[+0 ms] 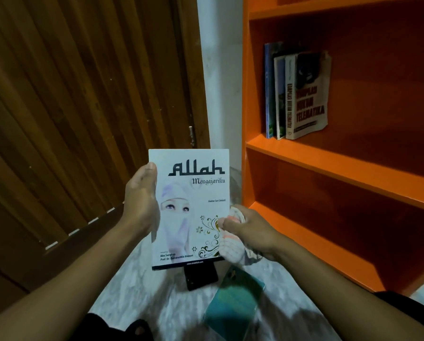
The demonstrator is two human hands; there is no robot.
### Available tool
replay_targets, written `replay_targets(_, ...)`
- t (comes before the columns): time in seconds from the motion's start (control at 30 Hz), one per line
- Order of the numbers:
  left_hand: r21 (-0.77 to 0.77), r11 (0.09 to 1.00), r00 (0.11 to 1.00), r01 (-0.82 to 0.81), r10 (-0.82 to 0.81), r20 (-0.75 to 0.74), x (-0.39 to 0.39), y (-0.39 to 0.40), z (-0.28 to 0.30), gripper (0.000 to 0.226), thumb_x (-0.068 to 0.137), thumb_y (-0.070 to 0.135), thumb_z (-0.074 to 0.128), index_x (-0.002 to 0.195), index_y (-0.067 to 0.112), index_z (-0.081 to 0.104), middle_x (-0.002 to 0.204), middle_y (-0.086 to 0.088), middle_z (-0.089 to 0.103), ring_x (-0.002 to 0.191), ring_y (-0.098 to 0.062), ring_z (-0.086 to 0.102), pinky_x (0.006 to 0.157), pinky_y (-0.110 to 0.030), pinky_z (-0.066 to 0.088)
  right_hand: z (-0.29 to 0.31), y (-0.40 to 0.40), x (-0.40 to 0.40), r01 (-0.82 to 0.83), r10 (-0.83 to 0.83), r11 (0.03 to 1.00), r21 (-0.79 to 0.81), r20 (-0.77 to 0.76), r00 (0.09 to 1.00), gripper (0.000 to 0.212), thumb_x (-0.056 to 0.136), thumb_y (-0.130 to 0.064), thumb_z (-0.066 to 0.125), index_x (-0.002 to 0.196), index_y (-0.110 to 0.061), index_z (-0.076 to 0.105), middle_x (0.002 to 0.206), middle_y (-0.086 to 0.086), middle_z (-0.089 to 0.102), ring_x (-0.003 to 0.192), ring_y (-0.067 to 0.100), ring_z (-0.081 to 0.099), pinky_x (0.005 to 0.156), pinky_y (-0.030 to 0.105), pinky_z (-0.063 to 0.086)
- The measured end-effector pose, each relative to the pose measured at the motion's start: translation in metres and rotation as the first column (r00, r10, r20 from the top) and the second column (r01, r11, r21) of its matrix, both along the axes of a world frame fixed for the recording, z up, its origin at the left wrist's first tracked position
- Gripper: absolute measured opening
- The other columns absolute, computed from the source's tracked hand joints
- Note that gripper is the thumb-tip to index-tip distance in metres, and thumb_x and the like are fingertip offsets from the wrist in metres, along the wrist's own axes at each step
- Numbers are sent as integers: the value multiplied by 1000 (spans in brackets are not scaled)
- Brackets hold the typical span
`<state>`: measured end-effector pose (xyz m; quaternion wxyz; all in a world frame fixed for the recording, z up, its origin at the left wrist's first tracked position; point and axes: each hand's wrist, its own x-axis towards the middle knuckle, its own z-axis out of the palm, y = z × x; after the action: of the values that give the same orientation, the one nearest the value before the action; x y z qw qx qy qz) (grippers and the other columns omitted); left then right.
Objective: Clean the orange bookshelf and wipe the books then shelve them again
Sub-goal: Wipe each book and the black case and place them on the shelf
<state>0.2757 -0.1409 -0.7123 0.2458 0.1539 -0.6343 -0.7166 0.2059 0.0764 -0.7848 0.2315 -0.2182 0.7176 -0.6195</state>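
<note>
The left hand (142, 200) holds a white book (190, 207) upright by its left edge, thumb on the front cover, the cover facing the person. The right hand (249, 232) grips a bunched white cloth (231, 242) and presses it on the lower right corner of the cover. On the right stands the orange bookshelf (341, 168); a few books (297, 94) stand on its middle shelf, near the left wall. A green book (233, 303) and a black object (201, 275) lie on the pale floor (137, 286) below the hands.
</note>
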Motion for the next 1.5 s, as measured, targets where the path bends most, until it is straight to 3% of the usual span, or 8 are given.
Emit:
replay_targets(0.17,-303,948,995,102,-95,36,3,4,28,36,103,45,42,134,27,47,117,9,70,103,-14,71,80,-34,59,28,9,2,109,-123,990,-90,-175,977,9,92,-36,66,98,-31,63,89,12,69,67,34,58,61,43,47)
replay_targets(0.27,-440,861,966,256,-214,145,3,-1,37,57,99,28,56,146,35,26,133,17,59,114,-10,63,89,-43,59,52,19,-9,156,-187,979,-135,-256,948,12,91,-33,66,103,-34,63,94,3,71,74,36,66,64,52,57)
replay_targets(0.4,-378,885,960,272,-224,166,-14,15,28,54,97,11,60,140,30,34,129,9,61,117,-23,61,87,-47,59,88,39,-25,180,-214,975,-127,-350,912,15,95,-20,64,104,-31,64,98,1,74,73,2,69,61,22,56)
replay_targets(0.57,-159,965,978,210,-208,29,-53,45,35,37,94,9,65,115,39,57,125,4,66,112,-28,67,81,-59,59,128,61,-57,306,-343,939,-156,-390,854,27,83,-37,69,109,-30,65,108,3,70,101,25,68,87,57,55)
replay_targets(1.0,-458,881,992,113,-126,3,-199,175,80,18,99,11,59,110,22,50,94,1,64,84,-20,65,58,-29,56,175,133,-95,608,-673,739,-290,-331,661,19,93,-32,66,107,-21,59,100,-1,67,91,21,69,76,48,58)
replay_targets(1.27,-519,855,997,24,17,74,-287,234,63,19,94,2,56,108,12,49,113,-21,56,81,-31,50,66,-43,45,168,171,-106,631,-701,713,-305,-329,633,16,91,-28,69,103,-21,61,97,-1,67,89,18,67,74,37,53)
replay_targets(1.37,-480,877,991,-20,80,105,-312,246,66,37,93,2,51,129,9,49,128,-20,54,103,-36,55,93,-46,51,161,182,-112,636,-705,709,-305,-320,633,15,91,-26,69,103,-20,62,98,-2,67,89,15,67,75,34,53)
replay_targets(1.5,-339,920,967,-199,241,85,-331,263,73,43,91,30,49,127,7,52,134,-19,53,112,-36,53,100,-38,43,152,194,-120,639,-706,708,-300,-298,642,17,91,-24,70,105,-18,62,98,-2,67,86,10,65,70,25,52)
